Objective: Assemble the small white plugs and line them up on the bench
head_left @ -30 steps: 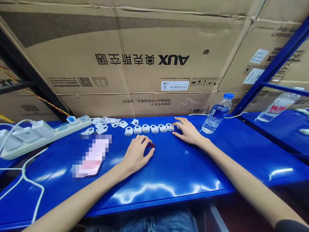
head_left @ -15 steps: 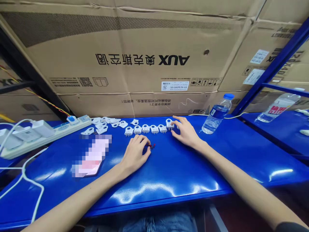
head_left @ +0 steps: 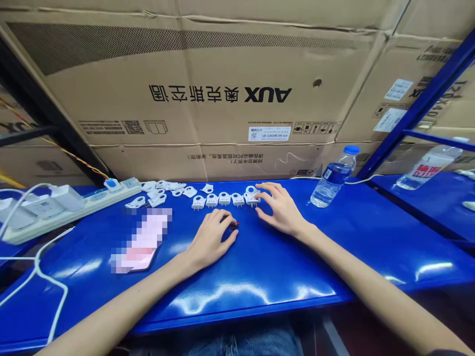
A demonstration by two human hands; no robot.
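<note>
White two-pin plugs with ring-shaped tops (head_left: 224, 199) stand in a row across the blue table. At the row's right end, my right hand (head_left: 280, 210) has its fingertips against the right side of a white plug (head_left: 253, 198), which overlaps its neighbour. The thumb is lower, apart from the index finger. My left hand (head_left: 212, 235) rests just in front of the row, fingers curled down over a small red-and-black piece (head_left: 234, 226). Most of that piece is hidden under the fingers.
More white plugs (head_left: 158, 199) lie loosely piled at the back left, near a power strip (head_left: 96, 200) with adapters. A pixelated pink phone (head_left: 143, 257) lies left of my left hand. A water bottle (head_left: 334, 177) stands at right; a large cardboard box (head_left: 218, 54) closes off the back.
My right hand has moved left along the row, and the plug at its fingertips has shifted left over its neighbour. My left hand has edged slightly right, covering more of the red-and-black piece.
</note>
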